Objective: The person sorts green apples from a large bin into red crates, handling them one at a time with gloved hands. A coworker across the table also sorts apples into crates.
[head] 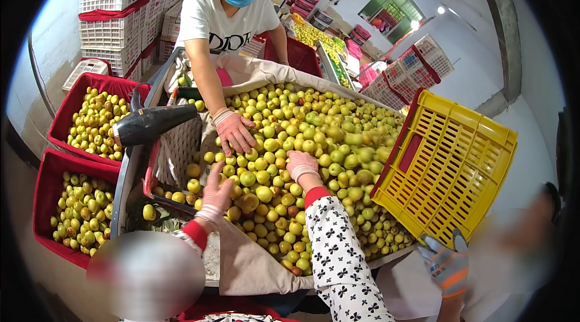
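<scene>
A broad heap of yellow-green jujubes (265, 194) lies before me on a cloth-lined sorting table (253, 261). My left hand (215, 193), in a pink knit glove, is held at the heap's left edge with fingers apart and nothing in it. In the middle of the heap rests my right hand (302, 165), gloved alike; its fingertips are hidden among the fruit, so a hold cannot be told. A white basket with a red rim (174, 159) lies tipped at the left, opening toward the heap. Several jujubes lie near its mouth.
A co-worker's pink-gloved hand (235, 131) touches the fruit opposite me. Another person's grey-orange glove (446, 261) grips a tilted yellow crate (453, 163); blurred jujubes lie below its rim. A black hair dryer (154, 123) juts over the left edge, beside red-lined fruit crates (74, 249).
</scene>
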{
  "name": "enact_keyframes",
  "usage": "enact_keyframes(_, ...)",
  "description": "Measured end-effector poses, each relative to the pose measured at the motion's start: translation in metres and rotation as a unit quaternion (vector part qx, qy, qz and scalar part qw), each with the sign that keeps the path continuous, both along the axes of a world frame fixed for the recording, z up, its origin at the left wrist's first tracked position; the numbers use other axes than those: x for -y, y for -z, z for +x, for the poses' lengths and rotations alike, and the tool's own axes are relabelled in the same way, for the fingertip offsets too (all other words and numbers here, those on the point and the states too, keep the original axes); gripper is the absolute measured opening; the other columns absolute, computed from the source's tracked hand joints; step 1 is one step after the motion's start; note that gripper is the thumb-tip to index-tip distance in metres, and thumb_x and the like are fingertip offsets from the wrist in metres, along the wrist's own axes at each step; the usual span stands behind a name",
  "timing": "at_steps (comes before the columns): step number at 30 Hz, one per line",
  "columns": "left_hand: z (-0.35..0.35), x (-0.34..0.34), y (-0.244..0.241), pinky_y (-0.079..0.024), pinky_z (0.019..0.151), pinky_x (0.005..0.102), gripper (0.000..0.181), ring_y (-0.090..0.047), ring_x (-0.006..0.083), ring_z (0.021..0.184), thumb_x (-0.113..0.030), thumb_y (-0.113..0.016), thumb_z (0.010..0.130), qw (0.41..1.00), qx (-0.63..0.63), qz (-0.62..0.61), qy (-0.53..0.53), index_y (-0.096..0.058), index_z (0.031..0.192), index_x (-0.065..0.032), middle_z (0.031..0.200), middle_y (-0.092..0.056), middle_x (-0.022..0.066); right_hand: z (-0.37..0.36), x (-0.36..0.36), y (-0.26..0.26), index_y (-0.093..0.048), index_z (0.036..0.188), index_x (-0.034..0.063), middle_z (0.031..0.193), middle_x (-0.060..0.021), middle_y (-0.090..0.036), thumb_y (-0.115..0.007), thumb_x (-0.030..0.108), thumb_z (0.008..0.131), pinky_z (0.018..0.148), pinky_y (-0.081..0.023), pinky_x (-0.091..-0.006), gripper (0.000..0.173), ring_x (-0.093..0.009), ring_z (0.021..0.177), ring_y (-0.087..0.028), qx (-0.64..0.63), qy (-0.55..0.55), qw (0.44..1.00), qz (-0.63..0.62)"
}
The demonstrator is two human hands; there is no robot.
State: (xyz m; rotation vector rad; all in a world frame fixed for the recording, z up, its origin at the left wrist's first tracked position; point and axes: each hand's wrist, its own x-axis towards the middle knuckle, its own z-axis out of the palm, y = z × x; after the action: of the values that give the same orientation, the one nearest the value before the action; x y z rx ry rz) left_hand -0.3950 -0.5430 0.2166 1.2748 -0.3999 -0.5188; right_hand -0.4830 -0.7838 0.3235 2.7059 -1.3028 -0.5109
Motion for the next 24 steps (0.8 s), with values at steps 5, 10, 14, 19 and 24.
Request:
enact_keyframes(5,-0.014,0.037,0.023,-0.034,0.113,0.0373,0.055,-0.043,0.0328,0.137,-0.014,-0.056,0.091,0.991,0.101,0.077,0.031,-0.044,0.145,-0.0119,0.147,-0.045,0.0190,0.010,0.011,0.004,-0.058,0.134,0.0276,0.130,-0.0092,-0.063,-0.055,0.017,0.092,0.101,-0.048,-0.0449,0.044,-0.030,0.121,-0.060,-0.023,-0.021,0.997,0.063)
enact_keyframes(10,-0.010,0.046,0.007,-0.031,0.114,0.0417,0.058,-0.038,0.0340,0.140,-0.020,-0.059,0.091,0.959,0.210,0.177,0.063,-0.044,0.146,-0.0183,0.151,-0.039,0.0187,0.018,0.003,-0.012,-0.058,0.131,0.0234,0.133,-0.0140,-0.059,-0.058,0.019,0.088,0.102,-0.048,-0.0450,0.043,-0.032,0.120,-0.059,-0.094,-0.034,0.992,0.071)
enact_keyframes(14,-0.001,0.053,0.000,-0.029,0.115,0.0447,0.057,-0.040,0.0332,0.138,-0.025,-0.059,0.092,0.924,0.296,0.231,0.067,-0.043,0.147,-0.0216,0.151,-0.040,0.0168,0.009,-0.005,-0.013,-0.053,0.134,0.0151,0.133,-0.0164,-0.057,-0.063,0.017,0.086,0.101,-0.048,-0.0458,0.048,-0.034,0.124,-0.057,-0.057,-0.069,0.995,0.051)
enact_keyframes(19,0.001,0.050,-0.003,-0.025,0.116,0.0484,0.054,-0.040,0.0322,0.138,-0.029,-0.056,0.095,0.900,0.345,0.255,0.079,-0.042,0.147,-0.0235,0.151,-0.041,0.0147,0.003,-0.015,-0.028,-0.052,0.126,0.0145,0.133,-0.0165,-0.057,-0.064,0.023,0.083,0.098,-0.050,-0.0448,0.045,-0.034,0.119,-0.059,-0.007,-0.060,0.993,0.101)
enact_keyframes(24,-0.002,0.047,-0.014,-0.024,0.115,0.0496,0.052,-0.039,0.0363,0.137,-0.029,-0.054,0.096,0.892,0.356,0.261,0.095,-0.044,0.146,-0.0220,0.152,-0.039,0.0163,-0.007,-0.027,-0.034,-0.050,0.134,0.0270,0.124,-0.0166,-0.060,-0.061,0.026,0.085,0.095,-0.051,-0.0470,0.050,-0.038,0.111,-0.063,-0.009,-0.143,0.988,0.061)
